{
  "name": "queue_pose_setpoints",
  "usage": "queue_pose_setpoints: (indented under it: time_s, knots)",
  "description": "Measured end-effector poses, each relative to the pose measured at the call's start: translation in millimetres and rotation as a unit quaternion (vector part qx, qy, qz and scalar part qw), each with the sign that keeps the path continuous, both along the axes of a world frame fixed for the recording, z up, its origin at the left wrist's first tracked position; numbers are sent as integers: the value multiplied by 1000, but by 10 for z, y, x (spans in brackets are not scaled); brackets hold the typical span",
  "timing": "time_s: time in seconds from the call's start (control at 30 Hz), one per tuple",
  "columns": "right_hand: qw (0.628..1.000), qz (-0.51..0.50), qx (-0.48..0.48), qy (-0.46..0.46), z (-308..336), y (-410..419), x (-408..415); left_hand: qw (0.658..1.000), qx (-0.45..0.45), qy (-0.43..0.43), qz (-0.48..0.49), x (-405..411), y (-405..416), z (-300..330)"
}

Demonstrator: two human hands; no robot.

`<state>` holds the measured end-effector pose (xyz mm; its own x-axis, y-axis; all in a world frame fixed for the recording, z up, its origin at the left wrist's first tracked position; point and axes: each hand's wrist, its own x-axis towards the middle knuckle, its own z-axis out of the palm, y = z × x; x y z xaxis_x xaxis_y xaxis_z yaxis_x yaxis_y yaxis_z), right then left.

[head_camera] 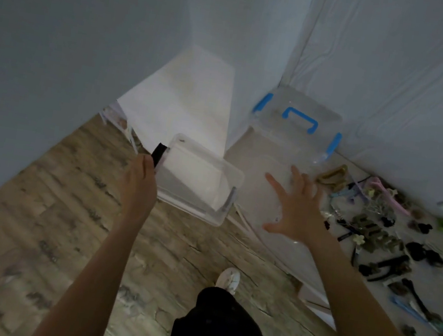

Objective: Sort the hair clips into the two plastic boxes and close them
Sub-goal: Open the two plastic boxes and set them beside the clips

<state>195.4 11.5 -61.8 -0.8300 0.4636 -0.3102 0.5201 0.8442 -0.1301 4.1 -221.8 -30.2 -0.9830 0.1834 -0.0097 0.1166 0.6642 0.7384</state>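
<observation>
- The person's left hand [140, 181] gripped one end of a clear plastic box [198, 180], fingers curled round the end that carried a black latch [158, 155]; the box was held in the air, tilted, out over the wooden floor [65, 202] beside the table's edge.
- That box looked empty, and a grey latch [230, 199] showed on its far end.
- The right hand [294, 204] was spread wide, fingers straight and apart, holding nothing; it hovered over a clear patch of the white table [316, 257], and whether it touched a clear lid or the surface there could not be told.
- A second clear box with blue latches and a blue handle [299, 119] stood lidded at the back of the table, in the corner against the white wall covering [400, 79].
- The hair clips [377, 234] lay loose in a scattered heap on the table, to the right of the right hand and near the wall: mostly black and olive-brown ones, with pink, blue, green and gold pieces among them.
- None of the clips was seen inside either box.
- Below, the person's dark trousers [218, 334] and one white shoe [229, 279] showed above the floor.
</observation>
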Motion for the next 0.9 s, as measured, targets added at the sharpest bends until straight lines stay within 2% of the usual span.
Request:
queue_pose_setpoints:
  time_s: [0.13, 0.27, 0.33, 0.5, 0.63, 0.73, 0.9]
  knots:
    - [999, -9, -19, -24, -185, -97, -252, 997, -10, 80, -14, 4, -62, 84]
    - [998, -13, -30, -52, -346, -98, -436, 977, -38, 189, -92, 65, -27, 161]
    - [999, 8, -15, -51, -400, -63, -473, 970, -33, 214, -109, 122, -10, 211]
    - [999, 35, 0, -37, -363, -14, -386, 984, 47, 165, -39, 174, 26, 330]
    - [997, 69, 16, 40, -207, -120, -428, 992, 90, 85, -8, 171, 119, 413]
    - [996, 74, -41, 37, -297, -197, -538, 994, 92, 52, -9, 126, 181, 403]
    - [989, 27, -139, 30, -608, -51, -483, 996, 87, -29, -1, 68, 282, 211]
